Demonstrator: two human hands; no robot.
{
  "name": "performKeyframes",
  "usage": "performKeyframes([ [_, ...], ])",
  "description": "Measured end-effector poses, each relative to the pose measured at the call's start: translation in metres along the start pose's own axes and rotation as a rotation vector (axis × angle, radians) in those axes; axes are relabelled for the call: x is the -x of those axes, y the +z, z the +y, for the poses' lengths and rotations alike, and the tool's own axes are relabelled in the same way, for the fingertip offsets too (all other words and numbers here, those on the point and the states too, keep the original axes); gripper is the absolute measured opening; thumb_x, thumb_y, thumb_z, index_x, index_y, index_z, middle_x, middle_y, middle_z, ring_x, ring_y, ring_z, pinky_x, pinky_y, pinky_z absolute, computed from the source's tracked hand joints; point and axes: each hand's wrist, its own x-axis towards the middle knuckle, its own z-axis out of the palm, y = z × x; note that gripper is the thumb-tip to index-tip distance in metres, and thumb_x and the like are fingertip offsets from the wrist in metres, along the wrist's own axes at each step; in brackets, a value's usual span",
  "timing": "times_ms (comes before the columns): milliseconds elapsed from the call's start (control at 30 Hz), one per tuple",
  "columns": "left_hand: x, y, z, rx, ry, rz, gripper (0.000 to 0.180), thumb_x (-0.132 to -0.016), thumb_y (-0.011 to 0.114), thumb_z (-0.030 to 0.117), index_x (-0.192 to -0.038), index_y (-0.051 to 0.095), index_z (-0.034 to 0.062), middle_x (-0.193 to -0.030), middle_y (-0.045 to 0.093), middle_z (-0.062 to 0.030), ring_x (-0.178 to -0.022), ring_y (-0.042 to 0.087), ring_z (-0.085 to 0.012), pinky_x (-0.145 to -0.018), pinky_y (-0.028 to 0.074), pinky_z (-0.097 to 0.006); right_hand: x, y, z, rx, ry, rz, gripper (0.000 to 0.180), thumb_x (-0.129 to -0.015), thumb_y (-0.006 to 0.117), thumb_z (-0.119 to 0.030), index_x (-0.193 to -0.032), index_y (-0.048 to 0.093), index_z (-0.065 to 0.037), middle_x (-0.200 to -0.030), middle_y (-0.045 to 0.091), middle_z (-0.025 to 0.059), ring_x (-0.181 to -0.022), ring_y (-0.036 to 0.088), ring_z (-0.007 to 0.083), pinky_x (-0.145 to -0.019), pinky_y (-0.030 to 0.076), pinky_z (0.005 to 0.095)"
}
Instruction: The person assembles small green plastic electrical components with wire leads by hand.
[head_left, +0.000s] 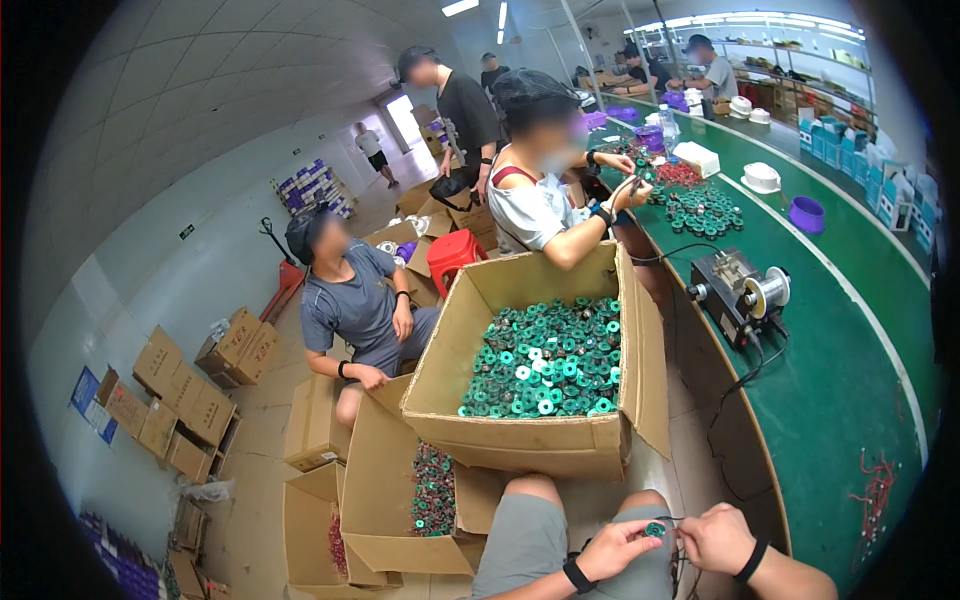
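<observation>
My left hand [614,551] is closed on a small round green-and-black part [655,529] with a hole in its middle, held above my lap. Close beside it on the right, the fingers of my right hand [720,541] are pinched together by the part's thin dark and reddish wires [678,545]. The exact grip on the wires is too small to make out. In front of my knees stands a large open cardboard box [520,434], heaped with similar green ring-shaped parts [540,365].
Along my right runs a green workbench [800,430], bearing a black device with a wire spool [768,292] and loose red wires [878,495]. Lower left, an open carton [385,500] holds wired parts. A seated co-worker [350,290] and another at the bench [545,190] are nearby.
</observation>
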Motion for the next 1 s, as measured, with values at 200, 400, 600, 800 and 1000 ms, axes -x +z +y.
performKeyframes([
  [200,0.005,0.008,-0.002,0.061,0.060,-0.036,0.035,-0.098,0.069,0.018,-0.129,0.067,0.0014,-0.097,0.070,0.0029,-0.086,0.057,-0.0032,-0.079,0.049,-0.023,0.008,0.003,0.000,-0.019,0.000,-0.011,0.004,-0.077,0.068,-0.017,-0.078,0.070,-0.015,-0.060,0.064,0.0076,-0.056,0.066,0.0283,-0.063,0.054,0.0408],
  [400,-0.004,0.000,-0.024,0.021,0.058,-0.004,0.034,-0.098,0.070,0.019,-0.127,0.068,0.0017,-0.099,0.070,0.0012,-0.087,0.057,-0.0041,-0.081,0.050,-0.024,0.002,0.018,0.003,-0.073,-0.007,-0.013,0.003,-0.076,0.067,-0.016,-0.075,0.068,-0.014,-0.060,0.063,0.0087,-0.057,0.066,0.0296,-0.063,0.054,0.0417],
  [600,0.001,-0.008,-0.002,0.018,0.008,0.001,0.036,-0.096,0.072,0.018,-0.127,0.068,0.0003,-0.103,0.073,-0.0004,-0.092,0.060,-0.0046,-0.084,0.051,-0.025,-0.001,0.021,0.004,-0.096,-0.001,-0.035,0.005,-0.077,0.066,-0.014,-0.074,0.068,-0.012,-0.057,0.061,0.0101,-0.056,0.064,0.0318,-0.061,0.052,0.0430],
  [800,-0.003,-0.018,-0.015,0.056,-0.017,-0.014,0.038,-0.095,0.072,0.012,-0.131,0.066,0.0003,-0.108,0.073,-0.0023,-0.097,0.065,-0.0064,-0.088,0.053,-0.024,-0.006,0.035,0.005,-0.217,-0.011,0.071,0.003,-0.076,0.067,-0.010,-0.075,0.069,-0.011,-0.058,0.062,0.0091,-0.057,0.063,0.0321,-0.062,0.052,0.0429],
  [1000,-0.005,-0.022,-0.024,0.012,-0.098,-0.009,0.038,-0.094,0.073,0.012,-0.130,0.066,-0.0004,-0.108,0.073,-0.0028,-0.096,0.065,-0.0065,-0.087,0.053,-0.024,-0.010,0.038,-0.002,-0.184,-0.028,0.039,0.003,-0.074,0.066,-0.009,-0.074,0.068,-0.010,-0.061,0.063,0.0092,-0.058,0.064,0.0309,-0.064,0.051,0.0426],
])
